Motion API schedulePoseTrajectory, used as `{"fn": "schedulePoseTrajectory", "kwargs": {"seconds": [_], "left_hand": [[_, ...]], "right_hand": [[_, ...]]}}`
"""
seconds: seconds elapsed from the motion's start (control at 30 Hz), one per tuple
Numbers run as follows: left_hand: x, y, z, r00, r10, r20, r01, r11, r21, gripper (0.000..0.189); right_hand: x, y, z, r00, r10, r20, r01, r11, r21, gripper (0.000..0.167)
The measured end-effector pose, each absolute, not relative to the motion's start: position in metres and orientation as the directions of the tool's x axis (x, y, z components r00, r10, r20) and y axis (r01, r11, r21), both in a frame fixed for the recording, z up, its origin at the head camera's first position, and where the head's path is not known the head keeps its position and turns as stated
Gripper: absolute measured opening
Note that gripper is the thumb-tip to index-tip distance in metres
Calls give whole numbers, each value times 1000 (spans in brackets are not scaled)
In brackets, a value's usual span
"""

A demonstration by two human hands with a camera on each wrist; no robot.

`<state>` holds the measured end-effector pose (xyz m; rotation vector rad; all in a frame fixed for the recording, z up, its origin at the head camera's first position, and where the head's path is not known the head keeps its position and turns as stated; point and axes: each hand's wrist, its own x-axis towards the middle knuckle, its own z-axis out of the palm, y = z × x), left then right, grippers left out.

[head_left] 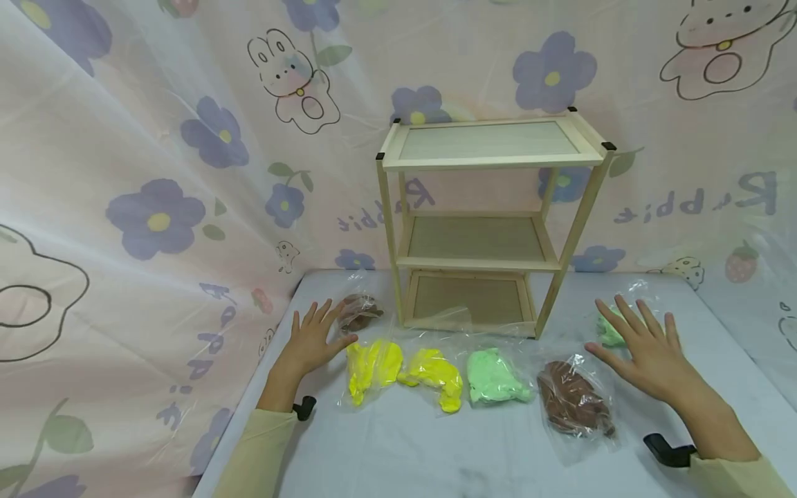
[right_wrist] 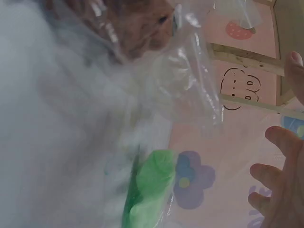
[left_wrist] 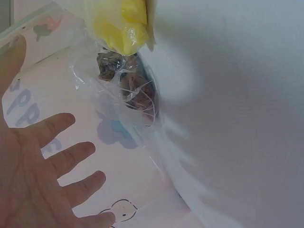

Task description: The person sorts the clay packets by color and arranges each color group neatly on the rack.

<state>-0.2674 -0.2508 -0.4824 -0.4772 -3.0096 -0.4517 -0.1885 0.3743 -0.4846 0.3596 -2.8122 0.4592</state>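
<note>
My left hand [head_left: 313,344] is spread with nothing in it, near a bag of brown clay-like stuff [head_left: 359,312] and a bag of yellow stuff [head_left: 373,370]. In the left wrist view its fingers [left_wrist: 71,159] stand apart, below the brown bag [left_wrist: 135,88]. On the right, my right hand [head_left: 650,353] has its fingers fanned out and holds nothing. It overlaps a bag of green stuff [head_left: 613,327] in the head view, and a larger brown bag [head_left: 574,398] lies to its left. Between the hands lie another yellow bag [head_left: 436,377] and a green bag [head_left: 496,375].
A three-tier wooden shelf [head_left: 479,265] with black corner caps stands behind the bags. The white-covered table [head_left: 398,456] meets a printed curtain [head_left: 249,200] at the back and left. A black strap mount [head_left: 669,451] sits by the right wrist, another [head_left: 304,408] by the left.
</note>
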Motion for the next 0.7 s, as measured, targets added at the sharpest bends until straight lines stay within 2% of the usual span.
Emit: {"fn": "schedulePoseTrajectory", "kwargs": {"seconds": [0.4, 0.7], "left_hand": [[-279, -253, -489, -959, 269, 88, 283, 932, 227, 91], [-284, -251, -494, -967, 243, 70, 253, 919, 302, 91]], "right_hand": [[-205, 361, -464, -918, -223, 328, -329, 890, -316, 88], [-218, 351, -448, -906, -244, 347, -360, 875, -324, 89]]}}
